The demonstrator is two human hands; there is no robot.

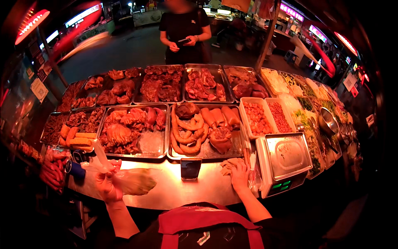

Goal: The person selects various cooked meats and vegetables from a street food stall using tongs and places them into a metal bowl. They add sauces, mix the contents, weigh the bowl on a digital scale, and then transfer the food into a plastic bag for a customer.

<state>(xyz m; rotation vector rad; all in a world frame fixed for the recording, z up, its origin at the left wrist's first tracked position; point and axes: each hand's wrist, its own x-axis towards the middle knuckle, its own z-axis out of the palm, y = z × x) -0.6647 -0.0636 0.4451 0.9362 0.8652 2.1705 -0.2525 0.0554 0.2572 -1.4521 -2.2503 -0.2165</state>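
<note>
My left hand, in a thin glove, grips the neck of a clear plastic bag that lies on the steel counter with pale food inside. My right hand, also gloved, rests flat on a pile of thin plastic bags or wrapping at the counter's right, beside the scale. A small dark phone-like device stands between my hands.
Steel trays of braised meats, sausages and offal fill the stall beyond the counter. White tubs and vegetable trays run off to the right. A person in black stands across the stall holding a phone.
</note>
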